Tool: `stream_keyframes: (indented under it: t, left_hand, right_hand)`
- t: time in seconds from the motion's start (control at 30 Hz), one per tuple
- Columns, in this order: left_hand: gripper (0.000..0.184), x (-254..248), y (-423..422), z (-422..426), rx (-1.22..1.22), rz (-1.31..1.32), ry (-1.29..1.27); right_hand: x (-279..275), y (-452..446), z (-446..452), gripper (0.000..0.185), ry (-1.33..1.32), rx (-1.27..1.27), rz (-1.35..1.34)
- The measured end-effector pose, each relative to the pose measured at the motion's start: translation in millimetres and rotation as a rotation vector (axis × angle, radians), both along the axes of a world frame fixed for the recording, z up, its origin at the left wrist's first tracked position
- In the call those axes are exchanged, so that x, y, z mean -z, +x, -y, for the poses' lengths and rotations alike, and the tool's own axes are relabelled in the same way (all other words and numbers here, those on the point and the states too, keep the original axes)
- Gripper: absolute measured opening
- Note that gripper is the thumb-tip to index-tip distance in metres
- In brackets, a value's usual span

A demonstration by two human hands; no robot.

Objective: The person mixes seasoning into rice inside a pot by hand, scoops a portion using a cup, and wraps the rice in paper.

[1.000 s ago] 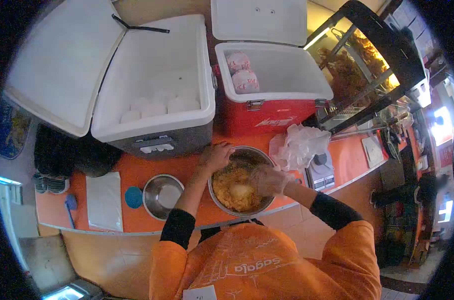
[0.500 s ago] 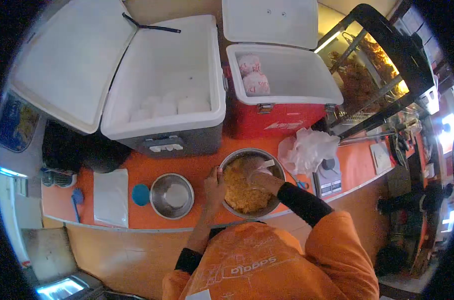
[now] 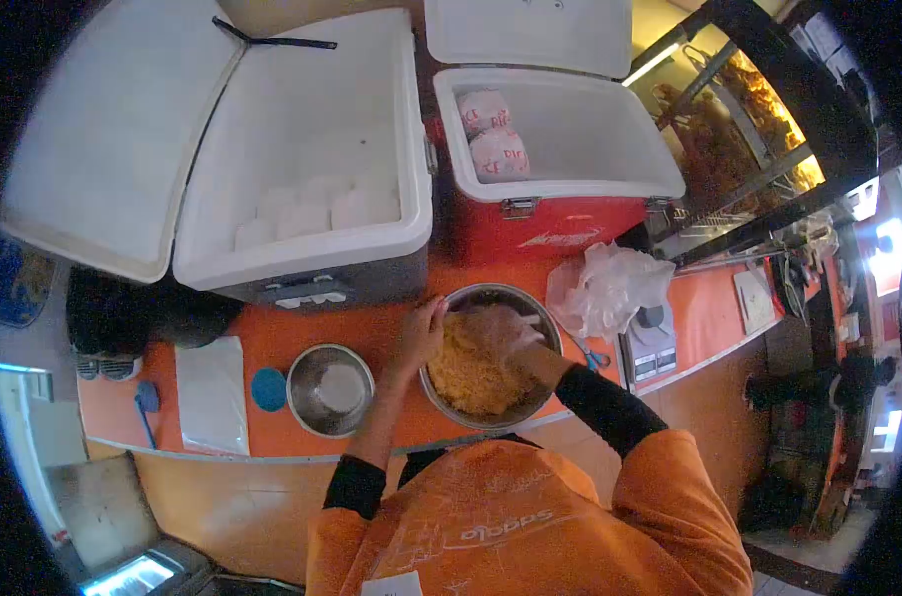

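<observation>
Head view, and nearest to me a person in an orange shirt (image 3: 530, 507) is leaning over the counter (image 3: 282, 333), both forearms reaching forward out of black cuffs. The left arm is running up along the left side of a steel mixing bowl (image 3: 488, 291), and the left hand (image 3: 423, 336) is resting against the bowl's rim, its fingers lying close together; I can't tell whether they are pinching the metal. The right arm is slanting inward over the opposite rim, and the right hand (image 3: 509, 333) is dipping, palm down, into the bowl, where it is touching the orange-yellow food (image 3: 476, 382). That hand is blurring, so I can't make out how far its fingers are closing or whether they are holding any. The food is lying inside the bowl, heaping mostly toward the near left. A smaller steel bowl (image 3: 330, 389) is sitting to the left, with a teal disc (image 3: 269, 389) just beside it, while blue-handled scissors (image 3: 597, 360), a crumpled plastic bag (image 3: 618, 293) and a scale (image 3: 654, 353) are lying to the right. Farther back, a grey cooler (image 3: 352, 283) and a red cooler (image 3: 550, 223) are standing open, the red one holding wrapped bundles (image 3: 499, 154), and a lit glass cabinet (image 3: 739, 144) is glowing at the right.
</observation>
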State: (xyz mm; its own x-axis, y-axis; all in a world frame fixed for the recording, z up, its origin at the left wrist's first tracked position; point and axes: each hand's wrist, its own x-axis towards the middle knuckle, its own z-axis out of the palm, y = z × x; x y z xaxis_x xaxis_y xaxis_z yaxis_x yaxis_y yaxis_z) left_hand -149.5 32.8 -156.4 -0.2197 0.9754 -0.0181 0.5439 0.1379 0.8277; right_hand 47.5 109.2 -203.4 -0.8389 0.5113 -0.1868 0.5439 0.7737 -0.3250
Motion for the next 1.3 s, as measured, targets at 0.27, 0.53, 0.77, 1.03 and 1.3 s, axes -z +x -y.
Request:
stream_keyframes:
  t: [0.27,0.53,0.77,1.03,1.3]
  left_hand:
    - [0.022,35.6,-16.0,-38.0,0.252,-0.069,0.157]
    - [0.017,-9.0,-16.4,-34.8,0.429,-0.234,0.085]
    - [0.027,-19.0,-8.2,-42.8,0.439,-0.376,-0.020]
    - [0.053,18.0,0.0,29.5,-0.121,0.100,0.039]
    - [0.055,-13.8,4.8,50.4,-0.223,0.083,-0.032]
  right_hand:
    - [5.0,-7.8,-18.8,0.038,-0.027,-0.286,0.060]
    - [-76.3,-8.2,-2.3,0.042,0.031,-0.499,0.107]
    - [-135.7,42.6,15.7,0.033,0.082,-0.488,0.233]
    - [-77.4,31.5,26.5,0.032,-0.047,-0.102,0.216]
    - [3.9,-5.1,17.6,0.035,0.032,0.029,-0.028]
